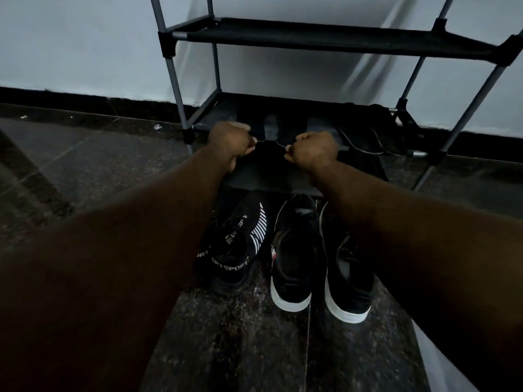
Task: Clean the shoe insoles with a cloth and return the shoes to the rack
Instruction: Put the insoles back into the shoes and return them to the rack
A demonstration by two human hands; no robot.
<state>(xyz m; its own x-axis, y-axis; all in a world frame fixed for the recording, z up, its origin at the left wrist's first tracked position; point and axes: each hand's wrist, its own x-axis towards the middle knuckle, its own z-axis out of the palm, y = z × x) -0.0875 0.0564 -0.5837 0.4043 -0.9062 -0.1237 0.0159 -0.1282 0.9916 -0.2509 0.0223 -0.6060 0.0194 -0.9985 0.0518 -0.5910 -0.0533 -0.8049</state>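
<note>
My left hand (pixel 230 142) and my right hand (pixel 311 149) are both fisted on the top edge of a dark cloth (pixel 268 171), holding it spread between them in front of the rack's bottom shelf (pixel 209 117). A grey insole (pixel 271 126) lies on that shelf just behind the cloth. On the floor below my arms stand a black knit shoe with white "SPORT" lettering (pixel 235 244) and two black sneakers with white soles, one in the middle (pixel 294 256) and one on the right (pixel 348 273), all with heels toward me.
The black shoe rack with grey poles stands against a pale wall; its upper shelf (pixel 325 35) is bare. Dark flat items with thin pale edging (pixel 368 134) lie at the bottom shelf's right end. The floor (pixel 85 165) is dark speckled stone.
</note>
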